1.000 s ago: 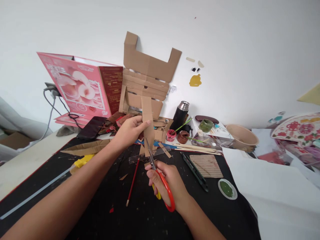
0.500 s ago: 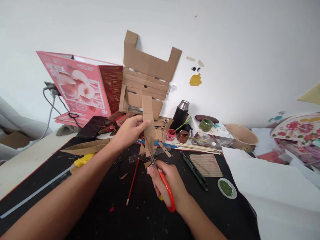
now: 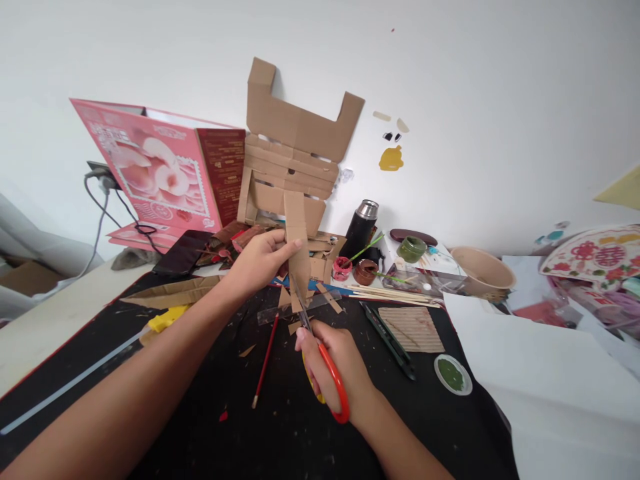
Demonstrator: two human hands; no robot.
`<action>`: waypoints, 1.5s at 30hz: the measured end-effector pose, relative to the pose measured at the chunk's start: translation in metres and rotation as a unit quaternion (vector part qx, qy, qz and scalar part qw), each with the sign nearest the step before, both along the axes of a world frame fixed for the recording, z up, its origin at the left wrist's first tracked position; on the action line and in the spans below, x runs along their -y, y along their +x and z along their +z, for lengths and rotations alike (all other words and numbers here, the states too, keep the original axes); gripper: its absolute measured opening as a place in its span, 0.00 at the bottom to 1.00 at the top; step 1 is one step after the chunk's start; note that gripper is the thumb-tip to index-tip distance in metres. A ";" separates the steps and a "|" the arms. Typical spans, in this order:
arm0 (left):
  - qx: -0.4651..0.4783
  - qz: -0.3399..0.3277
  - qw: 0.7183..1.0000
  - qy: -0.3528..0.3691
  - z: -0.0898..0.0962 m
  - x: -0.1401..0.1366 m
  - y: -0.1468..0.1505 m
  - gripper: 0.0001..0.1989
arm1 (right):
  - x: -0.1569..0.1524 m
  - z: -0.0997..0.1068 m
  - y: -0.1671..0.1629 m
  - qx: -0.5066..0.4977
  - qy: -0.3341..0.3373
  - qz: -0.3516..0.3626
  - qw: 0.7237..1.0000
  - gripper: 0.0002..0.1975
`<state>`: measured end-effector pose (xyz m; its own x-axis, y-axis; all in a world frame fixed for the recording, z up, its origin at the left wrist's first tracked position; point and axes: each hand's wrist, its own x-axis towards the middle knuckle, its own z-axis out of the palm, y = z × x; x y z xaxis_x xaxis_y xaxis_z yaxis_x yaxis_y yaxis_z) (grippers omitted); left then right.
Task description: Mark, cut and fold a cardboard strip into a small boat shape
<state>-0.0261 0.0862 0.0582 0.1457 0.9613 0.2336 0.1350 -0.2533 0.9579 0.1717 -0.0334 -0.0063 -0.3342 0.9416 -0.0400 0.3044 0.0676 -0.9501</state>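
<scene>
Between thumb and fingers, my left hand (image 3: 267, 257) pinches a narrow strip of brown cardboard (image 3: 296, 217) held upright over the table. My right hand (image 3: 335, 357) grips a pair of scissors (image 3: 336, 380) with red and yellow handles. The blades meet the lower end of the strip, which tapers there. Beneath the hands lie small cardboard scraps (image 3: 327, 299) and a clear ruler-like piece (image 3: 270, 316). A red pencil (image 3: 265, 363) lies on the black mat (image 3: 225, 427), left of the scissors.
Dark green cutters (image 3: 390, 343), corrugated card (image 3: 413, 328) and a lid of green paint (image 3: 453, 375) lie to the right. Behind stand paint jars (image 3: 343, 268), a black flask (image 3: 361, 230) and a cut cardboard box (image 3: 300, 133). A pink box (image 3: 160, 170) and phone (image 3: 183, 252) are at left.
The scissors' yellow handle shows more below my right hand, as the handles have spread apart. The cardboard strip and my left hand stay nearly in place.
</scene>
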 end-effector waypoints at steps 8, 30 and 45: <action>-0.003 -0.002 1.000 -0.005 0.001 0.001 0.000 0.23 | 0.000 -0.002 -0.001 -0.001 0.000 -0.009 1.000 0.27; 0.000 -0.005 1.000 0.001 -0.001 -0.001 0.000 0.23 | -0.003 0.000 -0.002 0.031 0.025 -0.005 0.999 0.21; 0.000 -0.007 1.000 -0.017 0.001 -0.001 -0.001 0.24 | -0.007 0.003 0.003 -0.025 -0.003 0.053 0.998 0.26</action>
